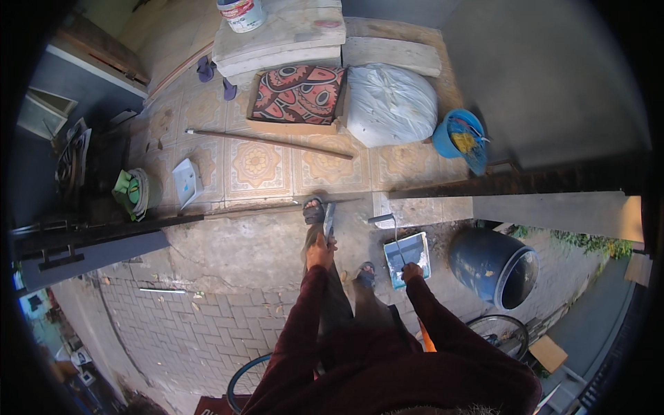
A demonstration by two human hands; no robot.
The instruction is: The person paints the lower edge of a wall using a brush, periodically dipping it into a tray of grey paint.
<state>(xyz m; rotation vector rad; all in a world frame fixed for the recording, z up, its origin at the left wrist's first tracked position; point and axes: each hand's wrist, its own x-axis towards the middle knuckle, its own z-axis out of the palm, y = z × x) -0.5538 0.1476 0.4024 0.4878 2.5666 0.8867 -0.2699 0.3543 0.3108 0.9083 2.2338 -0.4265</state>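
Right hand (pixel 412 271): while its fingers wrap the handle, the roller (pixel 381 218) reaches toward the far side, its head past the paint tray's (pixel 427 257) far-left corner.
Roller axis: near to far, leaning left, rod above the tray.
Left hand (pixel 321 252): closed round a slim grey object (pixel 329 217), left of the roller.
Nearer hand: the right.

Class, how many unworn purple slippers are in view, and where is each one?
2: one slipper lies farther left on the tiled floor, the other slipper closer to the cardboard box.
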